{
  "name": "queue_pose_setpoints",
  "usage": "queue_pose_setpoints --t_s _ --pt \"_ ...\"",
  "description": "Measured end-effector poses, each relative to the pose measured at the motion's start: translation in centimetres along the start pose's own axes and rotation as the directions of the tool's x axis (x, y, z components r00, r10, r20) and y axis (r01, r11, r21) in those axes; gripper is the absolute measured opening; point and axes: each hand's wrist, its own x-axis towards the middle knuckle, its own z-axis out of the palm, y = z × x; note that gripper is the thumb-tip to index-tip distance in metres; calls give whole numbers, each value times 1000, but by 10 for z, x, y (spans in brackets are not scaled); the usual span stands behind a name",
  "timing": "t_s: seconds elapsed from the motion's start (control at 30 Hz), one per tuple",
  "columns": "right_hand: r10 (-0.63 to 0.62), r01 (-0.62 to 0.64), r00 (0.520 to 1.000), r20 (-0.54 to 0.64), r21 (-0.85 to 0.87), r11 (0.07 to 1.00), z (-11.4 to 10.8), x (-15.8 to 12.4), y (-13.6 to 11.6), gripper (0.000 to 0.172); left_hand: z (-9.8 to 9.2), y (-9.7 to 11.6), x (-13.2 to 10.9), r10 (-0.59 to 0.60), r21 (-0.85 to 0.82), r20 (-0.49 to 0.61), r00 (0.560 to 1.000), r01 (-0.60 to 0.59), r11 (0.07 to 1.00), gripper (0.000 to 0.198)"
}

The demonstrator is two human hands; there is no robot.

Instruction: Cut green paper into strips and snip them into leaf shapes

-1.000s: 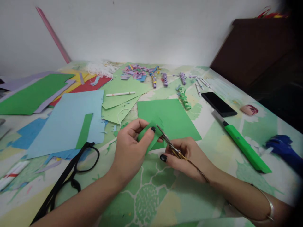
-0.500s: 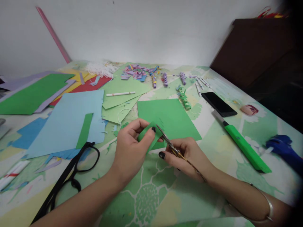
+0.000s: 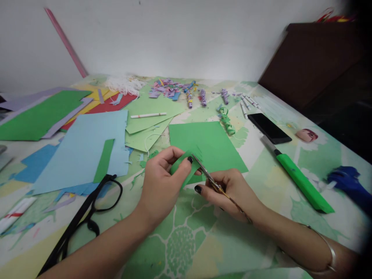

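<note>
My left hand [image 3: 165, 182] pinches a small folded piece of green paper [image 3: 192, 176] between thumb and fingers. In my right hand [image 3: 229, 192] is a pair of scissors [image 3: 213, 183], its narrow blades pointing up and left at the paper's edge near my left thumb. Whether the blades have paper between them I cannot tell. Under and beyond both hands lies a larger green sheet [image 3: 215, 143] flat on the table. A green paper strip [image 3: 104, 161] rests on a light blue sheet [image 3: 84, 143] to the left.
Black eyeglasses [image 3: 93, 209] lie near my left forearm. On the right are a phone [image 3: 269, 128], a green-handled knife [image 3: 303, 182] and a dark blue object [image 3: 348, 180]. Curled paper rolls [image 3: 226, 121], paper scraps [image 3: 165, 88] and white string [image 3: 124, 83] lie farther back.
The green paper piece has curved slightly in my left hand, and the scissor tips have shifted a little along its edge. Everything else stays in place.
</note>
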Motion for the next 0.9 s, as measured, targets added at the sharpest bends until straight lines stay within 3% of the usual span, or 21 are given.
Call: queue_pose_setpoints --t_s 0.9 --pt "9 -12 999 -40 -91 996 1 2 2 34 1 0 0 -38 -27 0 999 38 999 7"
